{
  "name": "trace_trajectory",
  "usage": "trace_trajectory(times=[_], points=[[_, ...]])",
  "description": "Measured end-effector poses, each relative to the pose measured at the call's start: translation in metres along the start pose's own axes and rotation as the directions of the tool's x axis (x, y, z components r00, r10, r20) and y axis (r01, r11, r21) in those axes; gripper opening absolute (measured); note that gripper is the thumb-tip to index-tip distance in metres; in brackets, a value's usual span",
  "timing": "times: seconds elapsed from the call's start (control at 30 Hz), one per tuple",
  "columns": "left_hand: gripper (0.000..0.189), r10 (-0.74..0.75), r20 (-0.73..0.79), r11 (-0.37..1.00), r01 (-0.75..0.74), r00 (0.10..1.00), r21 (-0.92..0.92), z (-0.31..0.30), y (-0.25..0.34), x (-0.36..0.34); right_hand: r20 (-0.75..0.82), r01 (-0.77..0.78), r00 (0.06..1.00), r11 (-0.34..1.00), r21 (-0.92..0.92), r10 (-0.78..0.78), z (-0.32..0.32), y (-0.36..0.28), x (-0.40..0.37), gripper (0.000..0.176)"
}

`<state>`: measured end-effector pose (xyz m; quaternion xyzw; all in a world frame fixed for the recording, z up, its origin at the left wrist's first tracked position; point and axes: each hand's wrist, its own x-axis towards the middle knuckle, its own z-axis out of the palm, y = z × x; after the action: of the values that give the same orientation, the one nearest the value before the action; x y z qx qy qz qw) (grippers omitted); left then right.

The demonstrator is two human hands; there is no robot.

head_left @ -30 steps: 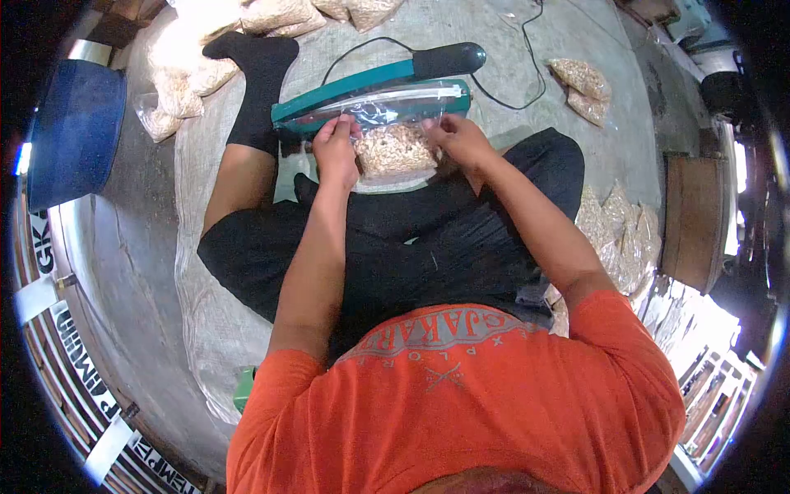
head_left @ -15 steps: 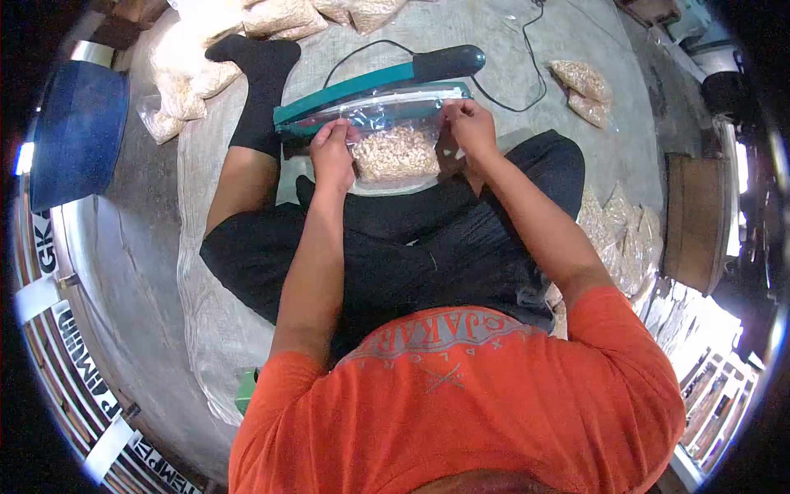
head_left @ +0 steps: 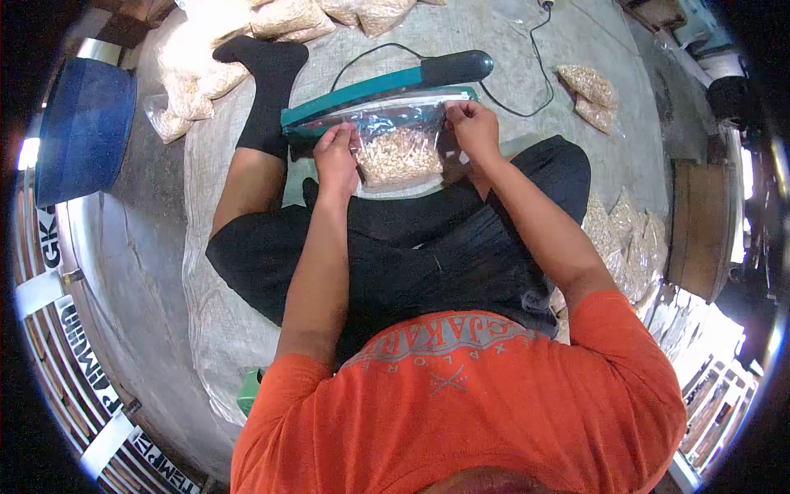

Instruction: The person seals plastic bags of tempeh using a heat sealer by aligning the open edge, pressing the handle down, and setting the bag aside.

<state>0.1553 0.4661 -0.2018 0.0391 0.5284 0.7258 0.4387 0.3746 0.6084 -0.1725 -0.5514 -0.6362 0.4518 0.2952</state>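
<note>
A clear plastic bag (head_left: 401, 158) with pale beans or grains in its lower part lies between my hands. My left hand (head_left: 336, 156) pinches its upper left edge. At the upper right corner, my right hand (head_left: 472, 130) has its fingers closed on the plastic. The bag's flat upper end reaches into a teal impulse sealer (head_left: 354, 99) with a black handle (head_left: 457, 67). The sealer's arm is raised a little above its base, and the bag's top edge lies between them.
Filled bags (head_left: 292, 20) lie along the far side of the mat (head_left: 222, 329), with two more filled bags (head_left: 589, 95) at right. Further bags (head_left: 629, 239) sit beside my right knee. A black cord (head_left: 543, 74) runs behind the sealer. A blue tub (head_left: 86, 132) stands at left, a brown box (head_left: 699, 226) at right.
The whole view has shifted slightly. Both hands keep their hold on the bag, and its upper end stays at the sealer. The sealer's arm looks about as before.
</note>
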Motion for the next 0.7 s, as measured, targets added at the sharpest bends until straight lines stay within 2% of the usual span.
trace_trajectory(times=[0.17,0.23,0.37,0.47,0.57,0.7], points=[[0.014,-0.011,0.013,1.0,0.011,1.0,-0.008,0.003,0.005,-0.004,0.023,-0.001,1.0,1.0,-0.012,0.001,-0.002,-0.009,-0.002,0.036],[0.015,-0.02,0.02,1.0,0.02,1.0,-0.003,0.002,0.007,-0.006,0.018,-0.045,0.999,0.993,-0.111,0.047,-0.004,-0.015,-0.003,0.035],[0.016,-0.04,0.051,0.999,0.038,0.998,0.039,-0.001,0.009,-0.008,0.043,-0.025,0.999,0.999,-0.046,0.027,-0.003,-0.012,-0.001,0.034],[0.017,-0.066,0.066,0.997,0.064,0.996,0.043,-0.004,0.012,-0.014,0.07,0.056,0.996,0.998,-0.002,-0.056,0.001,-0.006,0.0,0.031],[0.018,-0.081,0.053,0.997,0.08,0.995,0.025,-0.009,0.012,-0.014,0.034,0.01,0.999,0.999,0.046,-0.011,0.002,-0.004,-0.002,0.03],[0.02,-0.075,0.026,0.996,0.074,0.997,0.047,-0.007,0.008,-0.002,-0.022,-0.002,1.0,0.999,-0.047,0.001,-0.003,-0.008,-0.001,0.031]])
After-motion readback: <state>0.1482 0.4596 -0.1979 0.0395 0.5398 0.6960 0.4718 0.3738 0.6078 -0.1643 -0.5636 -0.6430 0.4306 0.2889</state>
